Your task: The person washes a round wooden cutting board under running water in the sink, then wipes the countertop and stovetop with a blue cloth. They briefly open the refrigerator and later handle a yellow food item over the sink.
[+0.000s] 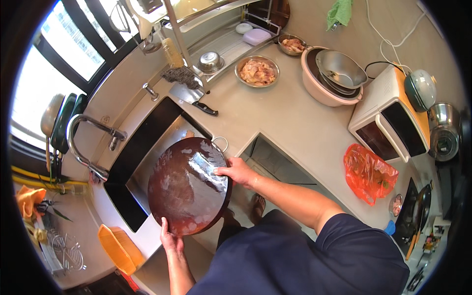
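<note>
A round, dark wooden chopping board, wet and shiny, is held tilted over the near edge of the sink. My left hand grips its lower left rim, with the thumb on the face. My right hand holds its right rim, the thumb also on the face, just below a metal ring fixed to the edge. Both hands' other fingers are partly hidden by the board. A cleaver with a black handle lies on the counter behind the sink, a dark scouring pad partly over its blade.
A chrome faucet arches at the sink's left. Metal bowls of raw meat stand at the back, beside stacked basins. An orange plastic basket sits at the lower left. A red plastic bag lies right, near a white oven.
</note>
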`<state>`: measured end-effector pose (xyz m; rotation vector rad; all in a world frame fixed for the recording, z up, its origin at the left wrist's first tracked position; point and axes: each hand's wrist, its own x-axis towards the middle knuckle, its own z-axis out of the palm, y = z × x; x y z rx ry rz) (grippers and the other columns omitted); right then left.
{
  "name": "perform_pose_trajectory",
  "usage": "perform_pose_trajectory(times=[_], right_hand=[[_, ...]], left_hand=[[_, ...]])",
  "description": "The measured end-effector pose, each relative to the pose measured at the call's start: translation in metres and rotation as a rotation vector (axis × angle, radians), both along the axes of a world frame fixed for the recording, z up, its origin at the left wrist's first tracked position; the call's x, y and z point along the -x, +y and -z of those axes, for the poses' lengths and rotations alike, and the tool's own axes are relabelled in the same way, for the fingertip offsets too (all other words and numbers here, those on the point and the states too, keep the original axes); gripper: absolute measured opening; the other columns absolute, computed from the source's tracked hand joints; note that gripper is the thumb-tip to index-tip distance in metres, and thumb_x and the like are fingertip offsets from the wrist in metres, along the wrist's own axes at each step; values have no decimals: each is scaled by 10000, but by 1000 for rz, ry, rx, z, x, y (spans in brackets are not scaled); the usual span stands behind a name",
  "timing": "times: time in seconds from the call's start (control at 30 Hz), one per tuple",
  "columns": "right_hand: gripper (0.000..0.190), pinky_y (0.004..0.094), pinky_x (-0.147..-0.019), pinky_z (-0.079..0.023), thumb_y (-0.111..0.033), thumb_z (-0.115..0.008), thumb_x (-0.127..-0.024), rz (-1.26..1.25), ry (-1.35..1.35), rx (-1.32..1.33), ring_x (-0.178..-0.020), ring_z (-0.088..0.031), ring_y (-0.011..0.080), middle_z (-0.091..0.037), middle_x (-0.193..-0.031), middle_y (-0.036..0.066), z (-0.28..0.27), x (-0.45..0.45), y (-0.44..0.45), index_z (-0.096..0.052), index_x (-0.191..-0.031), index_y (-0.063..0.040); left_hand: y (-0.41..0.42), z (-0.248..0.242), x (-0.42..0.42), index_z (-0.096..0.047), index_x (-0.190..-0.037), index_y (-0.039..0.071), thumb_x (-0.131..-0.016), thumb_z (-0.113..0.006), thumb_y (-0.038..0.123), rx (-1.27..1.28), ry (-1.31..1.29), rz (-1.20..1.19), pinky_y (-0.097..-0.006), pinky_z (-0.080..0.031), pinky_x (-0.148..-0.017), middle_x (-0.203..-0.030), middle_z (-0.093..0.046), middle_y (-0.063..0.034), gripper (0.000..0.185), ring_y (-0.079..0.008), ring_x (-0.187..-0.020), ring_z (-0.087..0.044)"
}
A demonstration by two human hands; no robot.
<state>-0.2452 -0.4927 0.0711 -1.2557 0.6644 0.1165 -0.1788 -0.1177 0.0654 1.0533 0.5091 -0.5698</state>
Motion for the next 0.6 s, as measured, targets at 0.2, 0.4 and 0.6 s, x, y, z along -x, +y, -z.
perform_pose_trajectory(times=[0.2, 0.4, 0.6], right_hand=[[529, 353, -647, -620, -325, -842, -880, -77, 50, -95, -874, -740, 197, -736, -1094, 103, 4, 16, 0, -677, -1245, 20], [557, 418, -705, -633, -516, -761, -946, -603, 505, 541, -915, -779, 265, -762, -855, 171, -54, -5, -49, -733, -970, 39], [333, 530, -967, -564, -199, -631, -947, -316, 59, 1397, -1118, -696, 434, -725, -1143, 263, -35, -118, -100, -652, -1188, 31]], left_hand=[[-32, 1, 46, -382, -1627, 145, -1019, -763, 211, -178, -152, -86, -486, -596, -1026, -1544, -552, -88, 720, -296, -1345, -599], [-32, -5, 43, -185, -1735, 282, -997, -729, 50, -185, -263, -79, -508, -530, -1090, -1642, -441, -70, 946, -309, -1455, -487], [-30, -9, 41, -166, -1735, 340, -981, -710, -3, -145, -178, -62, -518, -570, -1027, -1652, -427, -66, 991, -321, -1454, -489]])
